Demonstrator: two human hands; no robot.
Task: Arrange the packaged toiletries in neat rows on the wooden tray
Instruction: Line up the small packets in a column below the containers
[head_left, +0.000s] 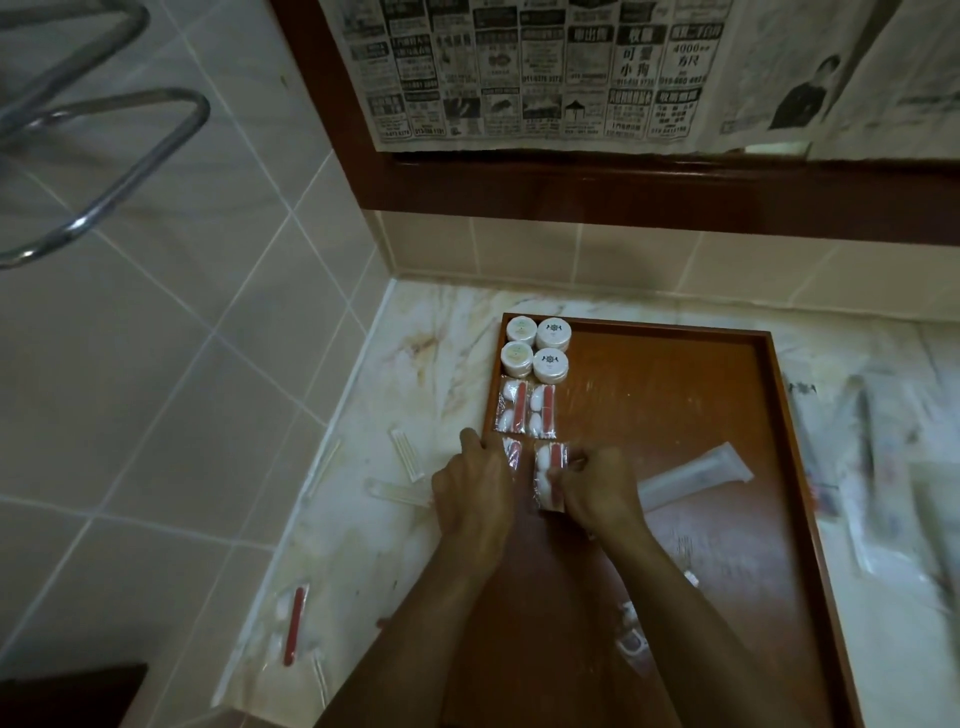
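**Packets lined up at the tray's left edge**

The wooden tray (675, 374) sat on the marble bench (415, 353), pushed toward the tiled corner. At its far left corner stood four round white tubs (536, 347) in a two-by-two block, touching one another. Just nearer lay two clear packets (527, 409) side by side, each with white pads and a red stick inside.

The next row was under the hands. The left hand (470, 493) lay over the tray's left rim, its fingers bent down onto a third packet (511, 453), most of which was hidden; whether they gripped it or only pressed it could not be told. The right hand (597, 486) pinched a fourth packet (550, 475) by its right edge, fingers curled round the wrapper, the packet lying just beside the third one.

A long frosted tube (696, 475) lay aslant on the tray, to the right of the right hand.

Off the tray, on the bench to the left, lay thin wrapped sticks (405, 457) and, nearer the bench's front edge, another packet with a red stick (293, 623). More wrapped items (878, 467) lay blurred on the bench right of the tray. Newspaper (519, 73) covered the frame above.
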